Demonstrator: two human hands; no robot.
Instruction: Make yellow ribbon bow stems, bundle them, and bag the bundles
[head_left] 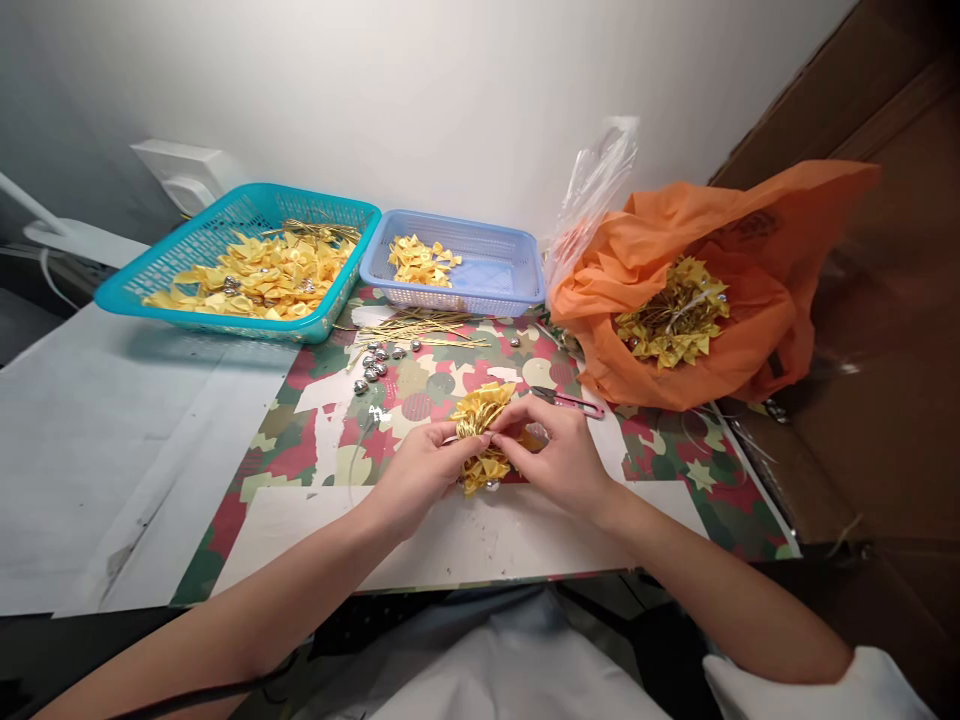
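Between my hands is a bundle of yellow fabric flowers (486, 402) with gold wire stems, its blossoms showing above and below my fingers. My left hand (420, 465) is closed round the gold stems from the left side. On the right, my right hand (559, 450) pinches at the middle of the bundle with thumb and forefinger; what its fingertips hold is too small to make out. A silver bell (492, 485) shows at the bundle's lower edge. Just beyond my right hand lie small thread snips (589, 408) with a pink handle.
A teal basket (120, 298) of yellow flowers stands back left, beside a blue basket (517, 300) with fewer flowers. Gold wire stems (427, 325) and several silver bells (371, 370) lie before them. At right, an orange bag (757, 350) holds flower bundles (675, 315), near cardboard (885, 330).
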